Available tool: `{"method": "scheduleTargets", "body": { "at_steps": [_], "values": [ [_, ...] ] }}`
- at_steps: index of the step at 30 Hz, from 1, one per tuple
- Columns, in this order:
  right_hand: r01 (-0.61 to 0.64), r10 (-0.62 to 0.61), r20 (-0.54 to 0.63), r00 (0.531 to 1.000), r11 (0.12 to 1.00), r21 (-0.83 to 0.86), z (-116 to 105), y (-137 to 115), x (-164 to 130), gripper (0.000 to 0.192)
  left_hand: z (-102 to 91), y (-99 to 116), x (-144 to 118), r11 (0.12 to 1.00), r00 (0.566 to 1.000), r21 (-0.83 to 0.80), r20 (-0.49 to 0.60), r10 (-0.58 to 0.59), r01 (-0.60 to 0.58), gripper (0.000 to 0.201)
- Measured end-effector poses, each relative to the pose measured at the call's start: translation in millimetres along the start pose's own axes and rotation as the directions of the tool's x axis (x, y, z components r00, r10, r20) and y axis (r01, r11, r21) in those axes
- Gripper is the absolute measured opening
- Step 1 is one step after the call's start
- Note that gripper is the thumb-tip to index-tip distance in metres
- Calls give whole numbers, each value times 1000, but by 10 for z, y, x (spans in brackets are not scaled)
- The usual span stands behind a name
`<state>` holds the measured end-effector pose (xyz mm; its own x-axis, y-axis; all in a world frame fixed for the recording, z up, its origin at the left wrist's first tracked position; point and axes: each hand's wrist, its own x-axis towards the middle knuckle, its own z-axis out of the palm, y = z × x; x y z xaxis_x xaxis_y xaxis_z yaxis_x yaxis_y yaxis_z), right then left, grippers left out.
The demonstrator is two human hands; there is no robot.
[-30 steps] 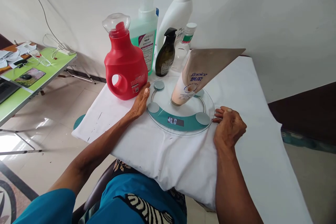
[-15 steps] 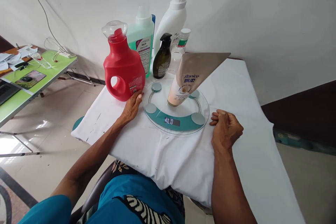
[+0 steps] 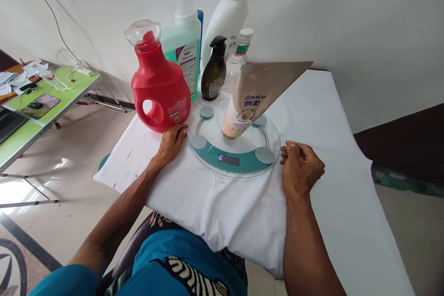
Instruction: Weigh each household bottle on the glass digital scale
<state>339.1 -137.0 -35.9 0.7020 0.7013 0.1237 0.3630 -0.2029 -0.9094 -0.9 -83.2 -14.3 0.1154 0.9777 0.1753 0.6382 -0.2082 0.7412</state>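
Note:
A round glass bathroom scale (image 3: pixel 208 153) with a teal front band lies on the white cloth. Its dark display (image 3: pixel 229 160) shows only small marks at its left end. Standing cap-down on the glass, a beige Rejoice tube (image 3: pixel 255 92) flares to a wide, slanted top end. My left hand (image 3: pixel 172 142) rests on the cloth by the scale's left edge, just below a red jug-shaped bottle (image 3: pixel 161 85), fingers stretched forward and holding nothing. Beside the scale's right edge, my right hand (image 3: pixel 301 166) lies with its fingers loosely curled and the thumb against them; nothing shows in them.
Behind the scale stand a dark pump bottle (image 3: pixel 213 74), a clear white-capped bottle (image 3: pixel 236 67), a green liquid bottle (image 3: pixel 187 55) and a tall white bottle (image 3: pixel 225 14) near the wall. Off to the left is a green table (image 3: pixel 72 84) with a laptop and papers.
The large digits on the scale's display have gone dark. The view has shifted slightly; both hands and the tube stay in about the same places.

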Motion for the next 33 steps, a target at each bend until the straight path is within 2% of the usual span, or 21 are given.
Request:
{"method": "scheduleTargets", "body": {
  "at_steps": [12,33],
  "values": [
    [-21,21,3,1000,1000,-2,1,-45,-20,23,1,13,-2,1000,1000,5,-4,5,-5,31],
    [-46,47,38,998,999,-17,-17,-36,-2,34,23,-46,-6,997,998,56,-34,60,-58,32]
  ]
}}
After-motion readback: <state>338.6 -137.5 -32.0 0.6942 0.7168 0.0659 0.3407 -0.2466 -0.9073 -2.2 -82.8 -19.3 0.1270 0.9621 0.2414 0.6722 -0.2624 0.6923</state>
